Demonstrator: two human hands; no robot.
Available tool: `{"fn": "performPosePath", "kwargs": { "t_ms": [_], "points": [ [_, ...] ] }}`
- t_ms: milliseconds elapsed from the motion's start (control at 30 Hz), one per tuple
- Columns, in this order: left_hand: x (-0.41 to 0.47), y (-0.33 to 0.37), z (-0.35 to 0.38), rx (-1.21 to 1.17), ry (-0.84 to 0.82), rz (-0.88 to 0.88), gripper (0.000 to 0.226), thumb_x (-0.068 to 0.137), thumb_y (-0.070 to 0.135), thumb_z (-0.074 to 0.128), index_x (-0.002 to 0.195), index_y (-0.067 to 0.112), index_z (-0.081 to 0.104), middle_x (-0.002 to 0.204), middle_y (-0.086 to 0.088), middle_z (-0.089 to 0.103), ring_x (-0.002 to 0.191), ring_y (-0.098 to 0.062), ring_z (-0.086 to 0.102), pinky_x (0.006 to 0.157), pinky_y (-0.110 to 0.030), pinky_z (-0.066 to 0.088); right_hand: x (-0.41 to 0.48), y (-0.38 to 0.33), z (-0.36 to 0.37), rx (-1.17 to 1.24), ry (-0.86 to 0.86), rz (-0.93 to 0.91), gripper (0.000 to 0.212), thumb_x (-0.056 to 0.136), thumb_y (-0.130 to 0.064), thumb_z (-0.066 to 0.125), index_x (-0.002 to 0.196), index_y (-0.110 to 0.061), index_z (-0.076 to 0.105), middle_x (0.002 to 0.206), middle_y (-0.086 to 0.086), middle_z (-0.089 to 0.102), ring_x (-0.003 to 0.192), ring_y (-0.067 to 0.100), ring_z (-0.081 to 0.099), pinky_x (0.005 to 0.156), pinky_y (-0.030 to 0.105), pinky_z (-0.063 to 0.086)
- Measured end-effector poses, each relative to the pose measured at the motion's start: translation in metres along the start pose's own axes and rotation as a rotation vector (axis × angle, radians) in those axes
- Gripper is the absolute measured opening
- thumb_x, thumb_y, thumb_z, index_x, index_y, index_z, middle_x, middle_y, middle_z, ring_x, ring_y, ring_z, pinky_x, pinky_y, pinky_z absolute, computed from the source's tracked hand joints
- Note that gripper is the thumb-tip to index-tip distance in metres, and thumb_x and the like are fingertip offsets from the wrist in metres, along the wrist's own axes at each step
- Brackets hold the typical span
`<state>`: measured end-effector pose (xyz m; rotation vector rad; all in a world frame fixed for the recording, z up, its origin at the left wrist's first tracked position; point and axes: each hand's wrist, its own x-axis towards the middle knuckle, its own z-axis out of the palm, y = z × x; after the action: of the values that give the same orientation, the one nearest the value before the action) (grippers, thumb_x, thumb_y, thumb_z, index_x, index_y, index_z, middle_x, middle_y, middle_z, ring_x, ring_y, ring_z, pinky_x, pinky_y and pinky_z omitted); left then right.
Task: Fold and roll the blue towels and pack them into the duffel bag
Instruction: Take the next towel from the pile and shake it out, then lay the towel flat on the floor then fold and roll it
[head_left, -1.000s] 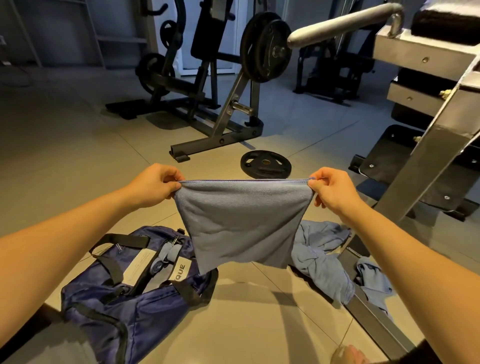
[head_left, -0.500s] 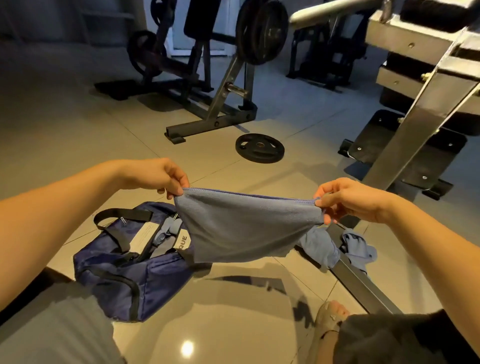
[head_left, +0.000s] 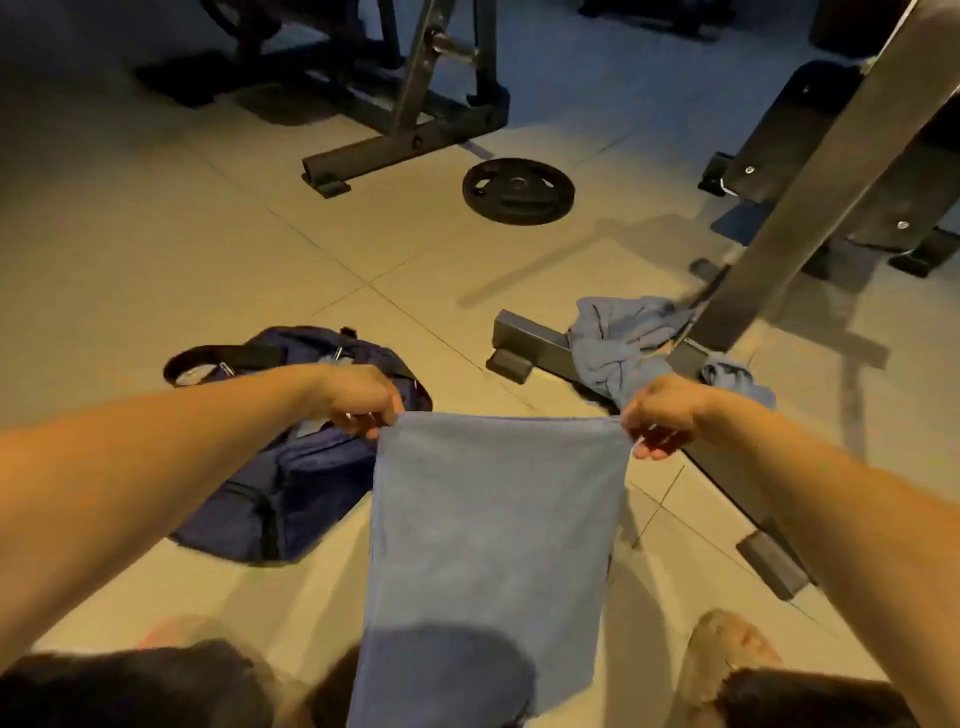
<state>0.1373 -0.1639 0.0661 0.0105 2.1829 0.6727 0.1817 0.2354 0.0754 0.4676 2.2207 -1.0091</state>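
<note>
A blue towel (head_left: 493, 530) hangs flat and long in front of me, reaching down between my knees. My left hand (head_left: 358, 397) pinches its top left corner and my right hand (head_left: 662, 415) pinches its top right corner, with the top edge stretched straight. The navy duffel bag (head_left: 270, 488) lies on the floor tiles to the left, partly behind my left forearm. More blue towels (head_left: 618, 343) lie crumpled over the base bar of a gym frame, behind my right hand.
A grey metal frame (head_left: 810, 182) rises at the right, and its base bar (head_left: 530, 345) runs across the floor. A black weight plate (head_left: 518, 191) lies on the tiles further off. A dark weight machine (head_left: 410, 114) stands at the back.
The towel has dropped from a short bundle into a long hanging sheet. Both hands have come lower and closer to me, and my view has tilted down toward the floor.
</note>
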Motion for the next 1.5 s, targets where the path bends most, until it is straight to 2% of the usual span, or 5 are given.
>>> {"fn": "performPosePath", "kwargs": {
  "t_ms": [167,700,900,1133,1500],
  "points": [
    [0.097,-0.041,0.087,0.149,0.253,-0.023,0.021,0.088,0.006,0.054,0.072,0.009,0.069,0.075,-0.009,0.058,0.066,-0.024,0.048,0.061,-0.034,0.041,0.073,0.074,0.079,0.069,0.239,-0.038,0.031,0.089,0.003,0.058,0.064,-0.009,0.07,0.058,0.017,0.059,0.05,0.028,0.051,0.047,0.033,0.046],
    [0.164,-0.062,0.097,-0.218,0.569,0.003,0.021,0.102,0.01,0.05,0.086,0.009,0.064,0.067,-0.008,0.072,0.062,-0.027,0.072,0.072,-0.048,0.062,0.152,0.046,0.1,0.75,0.302,0.052,0.014,0.099,-0.008,0.05,0.104,-0.002,0.062,0.089,0.02,0.065,0.075,0.032,0.062,0.07,0.045,0.062],
    [0.152,-0.066,0.113,-0.288,0.599,0.008,0.021,0.097,0.009,0.057,0.117,0.016,0.06,0.079,-0.007,0.07,0.076,-0.025,0.069,0.076,-0.046,0.058,0.142,0.069,0.112,0.672,0.287,0.086,0.023,0.098,-0.004,0.052,0.119,-0.012,0.051,0.088,0.019,0.064,0.071,0.032,0.061,0.064,0.044,0.057],
    [0.11,-0.094,0.208,-0.241,0.558,-0.268,0.018,0.091,0.03,0.066,0.077,0.018,0.063,0.077,-0.006,0.067,0.073,-0.028,0.062,0.068,-0.04,0.052,0.106,0.145,0.16,-0.026,0.255,0.363,0.03,0.096,-0.022,0.048,0.101,0.005,0.061,0.094,0.02,0.064,0.081,0.034,0.06,0.069,0.033,0.047],
    [0.087,-0.104,0.265,-0.493,0.698,-0.229,0.012,0.088,0.028,0.074,0.085,0.023,0.064,0.085,-0.001,0.066,0.077,-0.022,0.063,0.076,-0.04,0.056,0.059,0.181,0.202,0.406,0.238,0.429,0.016,0.088,-0.01,0.066,0.087,0.006,0.062,0.079,0.021,0.061,0.064,0.034,0.055,0.061,0.041,0.05]
  ]
}}
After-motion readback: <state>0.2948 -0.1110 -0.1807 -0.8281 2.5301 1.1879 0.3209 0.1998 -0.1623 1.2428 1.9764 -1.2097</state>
